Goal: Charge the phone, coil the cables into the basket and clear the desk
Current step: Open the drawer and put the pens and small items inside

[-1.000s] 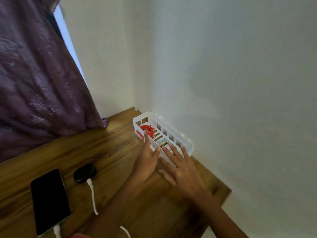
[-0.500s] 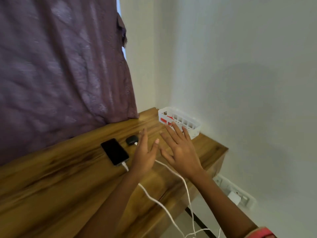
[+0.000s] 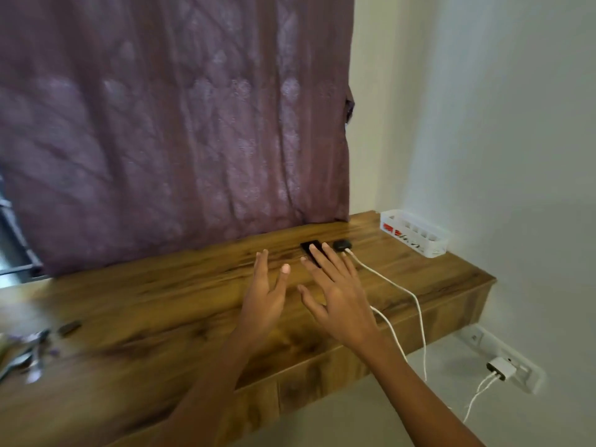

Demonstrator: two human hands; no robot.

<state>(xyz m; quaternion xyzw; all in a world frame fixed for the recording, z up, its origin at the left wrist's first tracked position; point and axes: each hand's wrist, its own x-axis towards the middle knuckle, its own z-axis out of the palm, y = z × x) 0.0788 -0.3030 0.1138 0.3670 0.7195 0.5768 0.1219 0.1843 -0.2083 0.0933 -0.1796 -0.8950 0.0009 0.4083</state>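
On desk (image 3: 161, 301), black phone (image 3: 309, 245), white slotted basket (image 3: 433, 248)

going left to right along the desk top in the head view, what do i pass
blurred clutter → small dark object → left hand → phone → black case → white basket. The right hand overlaps the phone and case, so it is left out.
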